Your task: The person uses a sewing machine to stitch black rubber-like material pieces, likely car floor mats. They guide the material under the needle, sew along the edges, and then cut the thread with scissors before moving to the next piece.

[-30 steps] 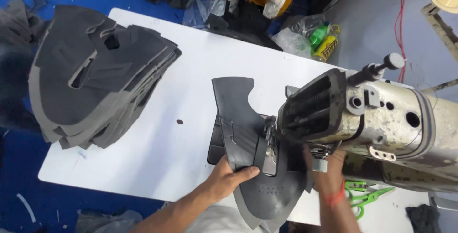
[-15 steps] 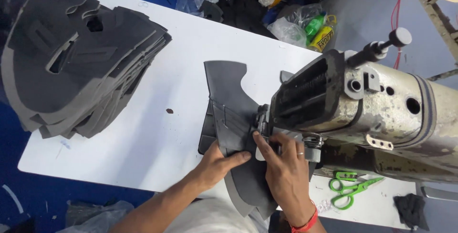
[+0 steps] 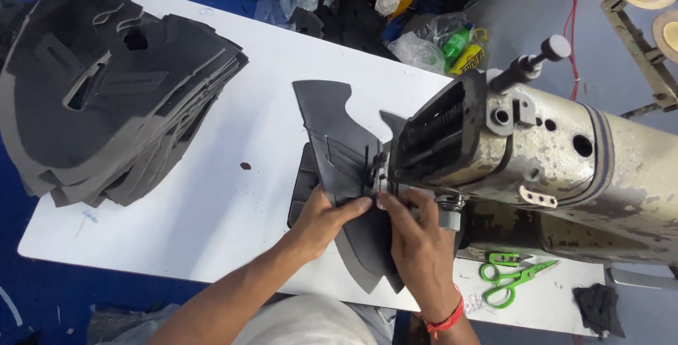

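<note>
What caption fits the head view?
Both hands, left hand and right hand, press dark cut piece under sewing machine.

Both forearms are bare, with no sleeves reaching the wrists. The left hand (image 3: 321, 219) wears nothing on its fingers or wrist. The right hand (image 3: 417, 242) has a red cord bracelet (image 3: 446, 319) around the wrist. Light grey clothing (image 3: 311, 320) covers the lap below the arms.

- The shaped fabric piece (image 3: 339, 149) at centre frame is dark grey.
- The stack of cut pieces (image 3: 106, 91) at upper left is dark grey.
- The table (image 3: 233, 112) is white.
- The sewing machine (image 3: 551, 154) at right is cream, worn with grey patches.
- The scissors (image 3: 512, 278) at lower right are bright green.
- The wristband (image 3: 446, 319) at the bottom is red.
</note>
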